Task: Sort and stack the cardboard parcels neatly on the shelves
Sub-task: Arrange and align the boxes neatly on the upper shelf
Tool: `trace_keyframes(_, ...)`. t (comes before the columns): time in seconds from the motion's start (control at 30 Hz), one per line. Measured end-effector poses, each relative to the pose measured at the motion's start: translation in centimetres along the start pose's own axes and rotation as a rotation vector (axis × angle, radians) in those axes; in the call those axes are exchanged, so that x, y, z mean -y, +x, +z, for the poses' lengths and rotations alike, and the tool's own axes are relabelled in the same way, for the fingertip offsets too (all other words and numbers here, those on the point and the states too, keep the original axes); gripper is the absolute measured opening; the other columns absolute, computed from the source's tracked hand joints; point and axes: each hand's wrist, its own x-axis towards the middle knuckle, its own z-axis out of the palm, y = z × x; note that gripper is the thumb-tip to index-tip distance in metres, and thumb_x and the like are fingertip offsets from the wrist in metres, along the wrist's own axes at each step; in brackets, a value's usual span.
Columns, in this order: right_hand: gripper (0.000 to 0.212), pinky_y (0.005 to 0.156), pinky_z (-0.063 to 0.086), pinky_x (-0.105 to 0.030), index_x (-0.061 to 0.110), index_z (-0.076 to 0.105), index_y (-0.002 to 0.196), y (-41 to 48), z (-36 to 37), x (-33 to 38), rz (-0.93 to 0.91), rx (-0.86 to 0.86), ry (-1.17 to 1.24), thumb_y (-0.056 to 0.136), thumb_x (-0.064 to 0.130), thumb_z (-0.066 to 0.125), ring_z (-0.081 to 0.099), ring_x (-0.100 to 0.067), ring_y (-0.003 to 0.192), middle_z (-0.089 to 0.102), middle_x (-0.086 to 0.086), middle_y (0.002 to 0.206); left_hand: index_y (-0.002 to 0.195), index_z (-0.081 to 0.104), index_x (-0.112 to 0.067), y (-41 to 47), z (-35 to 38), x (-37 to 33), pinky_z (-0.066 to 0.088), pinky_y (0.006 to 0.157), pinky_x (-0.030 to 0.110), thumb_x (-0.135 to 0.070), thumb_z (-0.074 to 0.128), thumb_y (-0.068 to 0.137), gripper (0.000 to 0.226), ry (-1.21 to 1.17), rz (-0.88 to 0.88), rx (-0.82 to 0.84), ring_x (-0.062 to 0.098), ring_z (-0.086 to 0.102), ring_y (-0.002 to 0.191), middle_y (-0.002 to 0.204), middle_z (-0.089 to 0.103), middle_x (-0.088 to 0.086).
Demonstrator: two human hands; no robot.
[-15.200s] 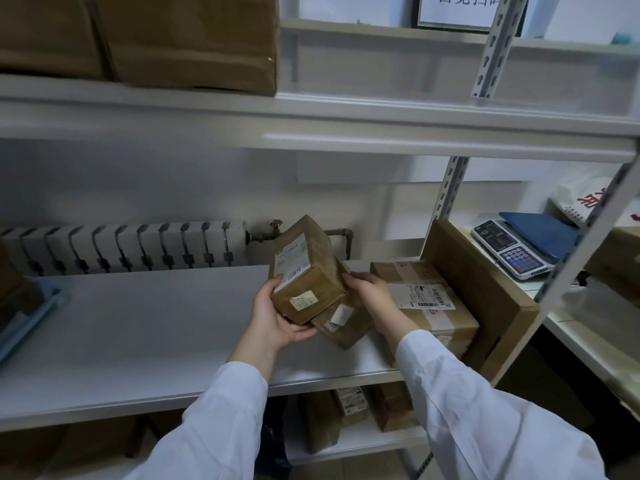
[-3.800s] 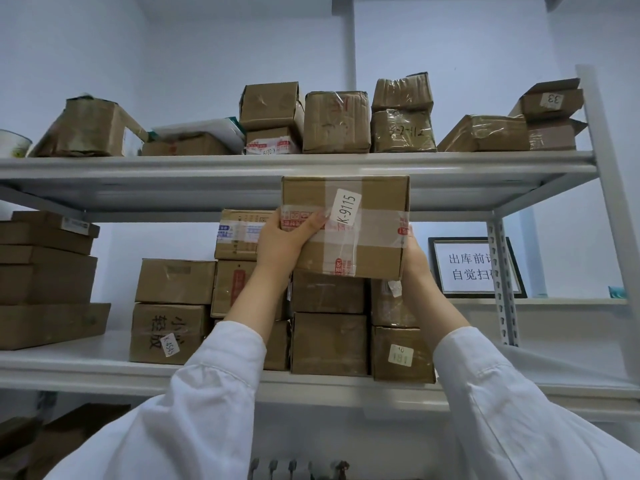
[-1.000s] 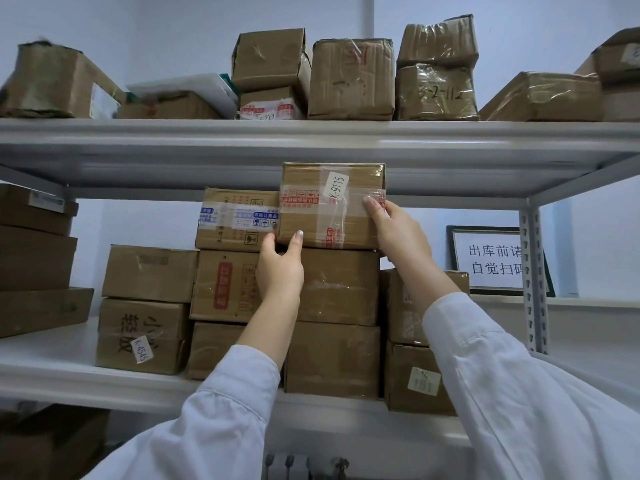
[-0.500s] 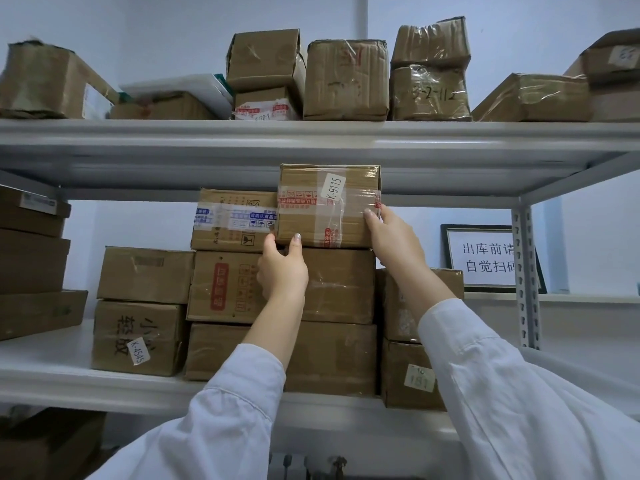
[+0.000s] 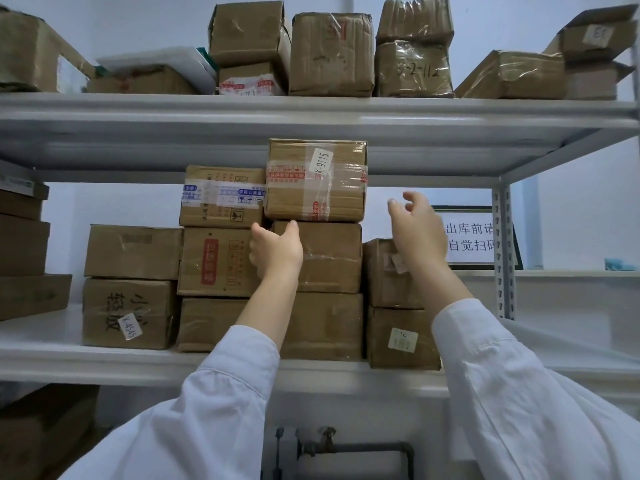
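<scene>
Now the left hand has straight fingers, tips at the bottom edge of the brown parcel. It has shiny tape and a white K-9115 sticker, and sits on a pile of boxes on the middle shelf. The right hand floats beside it, fingers apart.

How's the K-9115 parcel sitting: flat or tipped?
Flat and upright. The K-9115 parcel rests level on the box below; right hand is off it, left hand at its bottom edge.

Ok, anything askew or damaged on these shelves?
Top shelf: the crumpled, film-wrapped brown cardboard parcel sits skewed on its stack, and the flat brown parcel to its right lies tilted. The K-9115-labelled brown parcel looks square.
</scene>
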Motion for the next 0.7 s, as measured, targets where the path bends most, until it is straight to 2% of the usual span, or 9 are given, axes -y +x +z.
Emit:
trace_keyframes(0.07, 0.051, 0.105, 0.034, -0.046, 0.017, 0.041, 0.138, 0.0, -0.8, -1.6, 0.124, -0.062, -0.121, 0.093, 0.041, 0.042, 0.043, -0.031, 0.126, 0.047, -0.01, 0.139, 0.149, 0.014, -0.015, -1.0, 0.1, 0.3, 0.024, 0.112, 0.046, -0.034, 0.052, 0.092, 0.071, 0.013, 0.018, -0.025, 0.028, 0.017, 0.142, 0.155, 0.021, 0.007)
trace_keyframes(0.13, 0.057, 0.104, 0.034, -0.049, 0.013, 0.038, 0.137, 0.0, -1.0, -3.0, 0.285, 0.014, -0.11, 0.089, 0.043, 0.044, 0.042, -0.035, 0.125, 0.044, -0.014, 0.138, 0.148, 0.016, -0.015, -2.0, 0.4, 0.6, 0.023, 0.112, 0.044, -0.033, 0.054, 0.091, 0.071, 0.027, 0.034, -0.039, 0.027, 0.017, 0.141, 0.154, 0.021, 0.007)
trace_keyframes(0.2, 0.061, 0.1, 0.04, -0.052, 0.013, 0.038, 0.135, 0.0, -1.0, -3.8, 0.367, 0.117, 0.013, 0.085, 0.045, 0.047, 0.048, -0.035, 0.119, 0.049, -0.015, 0.132, 0.147, 0.017, -0.015, -2.7, 0.9, 0.6, 0.023, 0.112, 0.043, -0.033, 0.056, 0.089, 0.071, 0.069, 0.042, -0.049, 0.027, 0.018, 0.14, 0.153, 0.021, 0.008)
trace_keyframes(0.3, 0.061, 0.097, 0.044, -0.049, 0.012, 0.041, 0.133, 0.0, -1.2, -4.3, 0.354, 0.173, 0.111, 0.084, 0.047, 0.052, 0.053, -0.031, 0.115, 0.054, -0.012, 0.129, 0.146, 0.018, -0.015, -3.6, 1.8, 0.5, 0.018, 0.115, 0.044, -0.033, 0.058, 0.087, 0.073, 0.116, 0.072, -0.067, 0.028, 0.015, 0.142, 0.154, 0.018, 0.009)
trace_keyframes(0.43, 0.058, 0.1, 0.042, -0.044, 0.011, 0.038, 0.137, 0.1, -1.0, -4.6, 0.291, 0.212, 0.082, 0.091, 0.046, 0.05, 0.049, -0.03, 0.121, 0.049, -0.01, 0.135, 0.146, 0.018, -0.015, -4.5, 2.6, 0.8, 0.012, 0.117, 0.044, -0.032, 0.058, 0.087, 0.073, 0.172, 0.134, -0.051, 0.028, 0.012, 0.143, 0.155, 0.016, 0.009)
trace_keyframes(0.6, 0.05, 0.092, 0.046, -0.039, 0.015, 0.041, 0.134, -0.1, -0.9, -5.2, 0.222, 0.234, 0.092, 0.093, 0.045, 0.047, 0.054, -0.027, 0.113, 0.053, -0.008, 0.131, 0.144, 0.018, -0.016, -5.0, 2.9, 1.5, 0.013, 0.116, 0.046, -0.031, 0.057, 0.087, 0.071, 0.183, 0.121, -0.046, 0.028, 0.013, 0.142, 0.154, 0.016, 0.009)
trace_keyframes(0.7, 0.052, 0.09, 0.045, -0.037, 0.02, 0.032, 0.14, -0.2, -1.3, -6.1, 0.245, 0.215, 0.258, 0.095, 0.041, 0.047, 0.052, -0.024, 0.113, 0.049, -0.008, 0.134, 0.144, 0.018, -0.016, -5.5, 3.0, 2.2, 0.013, 0.116, 0.046, -0.03, 0.057, 0.086, 0.071, 0.185, 0.128, -0.072, 0.029, 0.013, 0.142, 0.154, 0.016, 0.01)
